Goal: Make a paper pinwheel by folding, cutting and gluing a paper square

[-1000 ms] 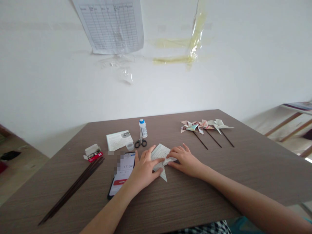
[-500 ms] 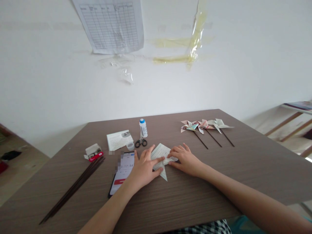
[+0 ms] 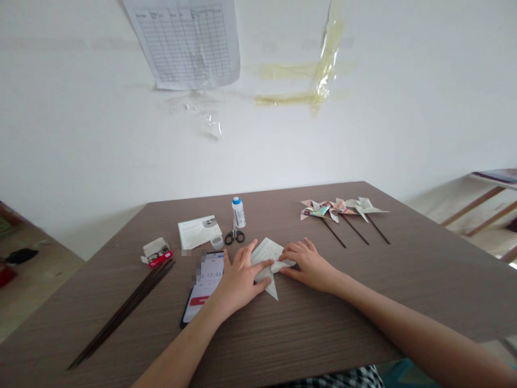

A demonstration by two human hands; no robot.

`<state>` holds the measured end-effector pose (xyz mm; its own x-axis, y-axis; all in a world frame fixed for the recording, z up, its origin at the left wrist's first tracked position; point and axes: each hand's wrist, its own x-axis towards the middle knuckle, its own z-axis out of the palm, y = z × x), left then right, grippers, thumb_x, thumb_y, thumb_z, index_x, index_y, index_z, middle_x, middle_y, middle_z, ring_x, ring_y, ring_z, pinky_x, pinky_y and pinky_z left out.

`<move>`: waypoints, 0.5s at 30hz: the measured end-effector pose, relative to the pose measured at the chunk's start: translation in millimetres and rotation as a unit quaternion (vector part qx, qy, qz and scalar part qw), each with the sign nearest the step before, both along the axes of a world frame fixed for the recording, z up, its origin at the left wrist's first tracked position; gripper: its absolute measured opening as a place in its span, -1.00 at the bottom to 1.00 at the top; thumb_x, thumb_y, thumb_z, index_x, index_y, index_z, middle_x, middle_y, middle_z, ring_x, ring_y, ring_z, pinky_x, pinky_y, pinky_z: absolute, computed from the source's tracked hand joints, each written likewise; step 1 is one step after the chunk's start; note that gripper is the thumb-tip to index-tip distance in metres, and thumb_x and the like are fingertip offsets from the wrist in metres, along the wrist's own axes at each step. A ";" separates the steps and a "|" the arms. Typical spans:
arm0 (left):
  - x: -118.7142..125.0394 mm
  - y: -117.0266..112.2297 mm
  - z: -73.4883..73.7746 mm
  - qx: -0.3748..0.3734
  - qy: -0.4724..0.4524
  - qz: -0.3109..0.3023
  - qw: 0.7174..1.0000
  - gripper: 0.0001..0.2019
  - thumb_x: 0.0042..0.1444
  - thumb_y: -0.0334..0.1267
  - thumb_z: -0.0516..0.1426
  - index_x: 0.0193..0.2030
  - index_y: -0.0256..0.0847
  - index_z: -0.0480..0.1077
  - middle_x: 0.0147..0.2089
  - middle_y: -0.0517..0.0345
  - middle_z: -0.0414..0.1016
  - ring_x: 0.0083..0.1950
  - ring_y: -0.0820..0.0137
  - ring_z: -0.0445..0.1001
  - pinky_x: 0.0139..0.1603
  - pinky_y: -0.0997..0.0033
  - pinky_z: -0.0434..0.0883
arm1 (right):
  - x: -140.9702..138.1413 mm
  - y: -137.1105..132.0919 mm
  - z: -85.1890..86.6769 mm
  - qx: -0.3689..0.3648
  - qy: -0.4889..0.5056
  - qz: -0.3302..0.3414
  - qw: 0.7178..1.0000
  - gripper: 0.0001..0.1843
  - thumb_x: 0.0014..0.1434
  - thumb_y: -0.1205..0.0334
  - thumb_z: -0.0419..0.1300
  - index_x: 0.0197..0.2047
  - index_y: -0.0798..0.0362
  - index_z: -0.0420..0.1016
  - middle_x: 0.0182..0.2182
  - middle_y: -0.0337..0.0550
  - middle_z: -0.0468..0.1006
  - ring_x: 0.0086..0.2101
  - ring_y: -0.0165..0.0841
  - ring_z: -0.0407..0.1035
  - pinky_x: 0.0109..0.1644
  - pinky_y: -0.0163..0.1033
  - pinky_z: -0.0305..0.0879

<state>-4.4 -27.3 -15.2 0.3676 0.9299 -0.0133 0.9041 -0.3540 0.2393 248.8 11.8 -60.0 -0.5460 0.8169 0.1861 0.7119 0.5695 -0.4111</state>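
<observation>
A printed paper sheet folded into a pointed shape lies on the table, with one tip poking out toward me. My left hand presses on its left side, fingers spread across the paper. My right hand comes in from the right, its fingertips pinching the fold at the right corner. Part of the paper is hidden under both hands. Just left of my left hand lies a smartphone showing a clock, its lower edge near my wrist.
On the brown wood-grain table are scissors, a glue bottle, a small cup, a printed leaflet, a small box, a bundle of dark sticks and several paper pinwheels on sticks.
My hands stay on the folded paper with no clear shift. The view drifts slightly, and the phone clock goes from 17:54 to 17:55.
</observation>
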 end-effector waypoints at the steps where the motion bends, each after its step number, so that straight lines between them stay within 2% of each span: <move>1: 0.0 0.4 -1.1 0.001 -0.003 0.000 1.000 -0.53 0.49 -0.21 0.39 0.48 0.20 0.70 0.86 -0.15 0.19 0.80 -0.43 0.24 0.71 -0.95 -0.09 | 0.6 0.4 -1.0 0.005 0.000 0.002 1.000 -0.75 0.57 0.13 0.39 0.21 -0.09 0.81 0.18 0.08 0.77 0.29 0.09 0.62 0.65 0.74 0.08; 7: 1.0 4.3 -8.2 -0.017 -0.010 0.013 1.000 -0.50 0.47 -0.17 0.40 0.49 0.25 0.66 0.89 -0.10 0.10 0.83 -0.36 0.17 0.71 -0.92 -0.02 | 2.0 0.3 0.1 -0.002 -0.017 -0.004 1.000 -0.72 0.59 0.03 0.37 0.25 -0.15 0.81 0.21 0.04 0.77 0.31 0.08 0.60 0.68 0.66 0.10; 11: 2.6 4.7 -8.8 -0.014 -0.023 0.024 0.999 -0.48 0.44 -0.20 0.41 0.49 0.21 0.66 0.88 -0.11 0.11 0.81 -0.41 0.22 0.70 -0.90 0.06 | 1.1 -1.7 3.0 0.005 -0.011 -0.011 1.000 -0.75 0.56 0.09 0.39 0.21 -0.17 0.83 0.20 0.02 0.79 0.31 0.13 0.63 0.69 0.63 0.15; 15: 4.5 4.6 -5.8 -0.020 -0.018 0.034 0.999 -0.46 0.43 -0.22 0.43 0.51 0.14 0.66 0.90 -0.18 0.07 0.82 -0.39 0.20 0.72 -0.86 0.04 | 1.6 -1.6 5.2 0.001 -0.015 -0.006 1.000 -0.73 0.54 0.12 0.42 0.23 -0.12 0.82 0.23 0.10 0.79 0.32 0.15 0.62 0.68 0.66 0.14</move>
<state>0.1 -22.7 -21.0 0.3037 0.9520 -0.0390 0.9165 -0.2807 0.2851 250.4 10.2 -54.8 -0.5409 0.8236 0.1707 0.7312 0.5607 -0.3886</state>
